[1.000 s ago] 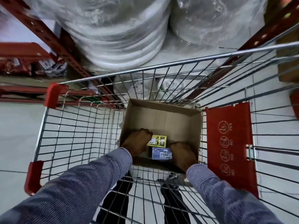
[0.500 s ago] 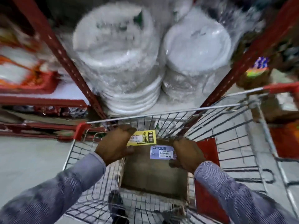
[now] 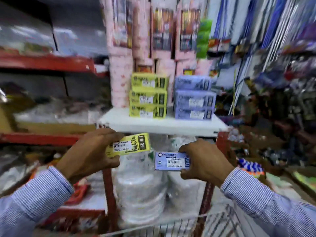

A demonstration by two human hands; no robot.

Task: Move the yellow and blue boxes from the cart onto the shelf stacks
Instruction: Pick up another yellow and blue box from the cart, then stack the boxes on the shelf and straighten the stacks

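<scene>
My left hand grips a yellow box by its left end. My right hand grips a blue box by its right end. Both boxes hang in the air just below a white shelf board. On that board stands a stack of three yellow boxes and, to its right, a stack of three blue boxes. The wire cart's rim shows at the bottom edge.
Pink packs stand behind the stacks. Wrapped white plates sit under the shelf between red uprights. Red shelving with goods runs along the left; hanging goods crowd the right. The picture is blurred.
Both hands lifted the yellow and blue boxes out of the carton in the cart and raised them up. My view swung from the cart up to the shelf stacks.
</scene>
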